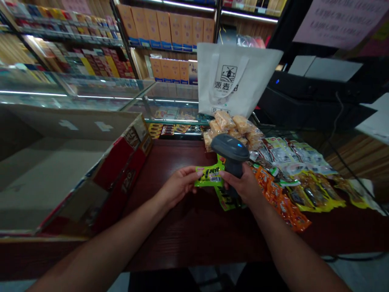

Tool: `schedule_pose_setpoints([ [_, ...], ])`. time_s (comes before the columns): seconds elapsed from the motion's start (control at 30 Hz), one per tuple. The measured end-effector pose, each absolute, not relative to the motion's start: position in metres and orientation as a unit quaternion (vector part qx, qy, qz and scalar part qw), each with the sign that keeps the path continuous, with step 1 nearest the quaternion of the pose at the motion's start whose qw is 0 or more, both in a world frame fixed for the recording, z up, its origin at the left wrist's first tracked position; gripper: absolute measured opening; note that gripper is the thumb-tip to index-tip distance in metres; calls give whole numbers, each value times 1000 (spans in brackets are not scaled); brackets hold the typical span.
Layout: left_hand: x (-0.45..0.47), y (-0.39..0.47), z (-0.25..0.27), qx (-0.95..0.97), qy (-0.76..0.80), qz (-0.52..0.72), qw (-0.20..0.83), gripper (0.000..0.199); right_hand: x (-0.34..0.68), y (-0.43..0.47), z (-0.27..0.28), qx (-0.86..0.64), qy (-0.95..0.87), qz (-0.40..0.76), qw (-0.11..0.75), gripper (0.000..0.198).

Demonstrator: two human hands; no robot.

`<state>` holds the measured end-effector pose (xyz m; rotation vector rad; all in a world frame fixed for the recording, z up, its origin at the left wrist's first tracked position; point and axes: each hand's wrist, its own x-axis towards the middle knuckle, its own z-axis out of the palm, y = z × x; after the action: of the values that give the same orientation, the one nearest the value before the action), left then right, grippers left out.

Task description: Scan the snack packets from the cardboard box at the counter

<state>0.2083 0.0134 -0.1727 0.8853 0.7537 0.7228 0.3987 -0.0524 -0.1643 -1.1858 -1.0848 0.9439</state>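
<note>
Head view, looking down over a dark red-brown counter [170,239]: holding a small bright-green packet [209,177] near the middle, its left end pinched in the fingers of the left hand [182,181]. Gripping a dark handheld scanner [230,147] by the handle with the right hand [246,185], fingers closed around it, thumb apparently at the packet's right edge. Lying beneath, partly hidden: more green packaging [225,201]. To the right, orange packets [282,207]; behind, wrapped pastries [223,120] before a white bag [234,73]; to the left, an open cardboard box [129,156]. To read cleanly, best stretch the packet flat, clear fingers from any code, and tilt away from glare. Cannot tell the code's direction.
</note>
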Motion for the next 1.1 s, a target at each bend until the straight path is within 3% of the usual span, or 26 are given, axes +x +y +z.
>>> schedule_pose_setpoints([
  [0.17, 203, 19, -168, 450, 371, 392, 711, 30, 396, -49, -167, -517, -465, 397, 599, 39],
  [0.47, 185, 48, -179, 415, 431, 620, 508, 30, 397, -52, -166, -547, -473, 401, 562, 33],
  [0.67, 180, 59, -189, 376, 441, 646, 497, 30, 386, -65, -170, -554, -497, 447, 496, 38],
  [1.1, 184, 61, -191, 399, 436, 631, 503, 32, 389, -69, -162, -583, -579, 367, 436, 36],
])
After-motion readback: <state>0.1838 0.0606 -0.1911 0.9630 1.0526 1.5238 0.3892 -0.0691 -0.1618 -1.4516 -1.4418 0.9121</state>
